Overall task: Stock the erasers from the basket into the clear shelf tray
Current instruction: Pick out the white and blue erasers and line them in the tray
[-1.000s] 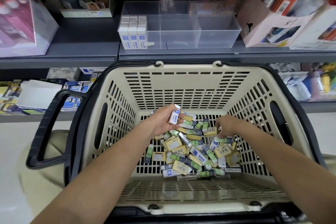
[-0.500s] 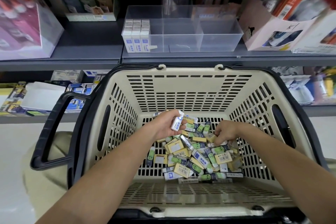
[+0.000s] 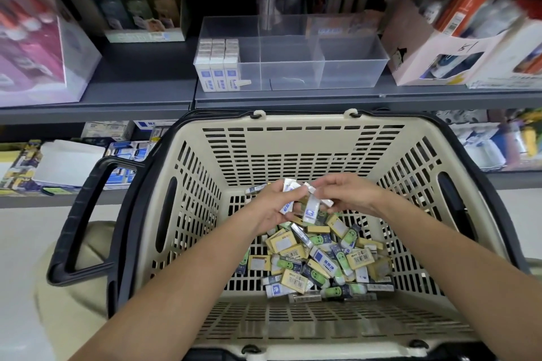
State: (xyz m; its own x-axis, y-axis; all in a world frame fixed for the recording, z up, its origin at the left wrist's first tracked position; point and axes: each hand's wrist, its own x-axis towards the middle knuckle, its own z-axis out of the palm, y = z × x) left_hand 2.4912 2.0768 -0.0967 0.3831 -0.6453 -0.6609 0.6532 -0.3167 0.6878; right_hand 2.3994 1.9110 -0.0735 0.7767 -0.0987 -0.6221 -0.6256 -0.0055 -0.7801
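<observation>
White erasers (image 3: pixel 218 67) fill one end of the clear tray (image 3: pixel 352 67) above the basket (image 3: pixel 293 149), a big pile (image 3: pixel 316 261) lies inside, and the left hand (image 3: pixel 272 208) and right hand (image 3: pixel 343 193) grip some.

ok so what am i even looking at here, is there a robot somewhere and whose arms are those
There is no robot here. These are a person's two bare arms, filmed by a wide-angle camera worn on their head that looks forward and down. That is why the arms come in from the bottom edge.

In front stands a beige shopping basket with a pile of loose erasers on its floor. Above it, on a grey shelf, sits a clear tray with dividers. Its left compartment holds stocked erasers standing upright.

The left hand and right hand meet above the pile. Between them they grip a small bunch of white-and-blue held erasers.
</observation>
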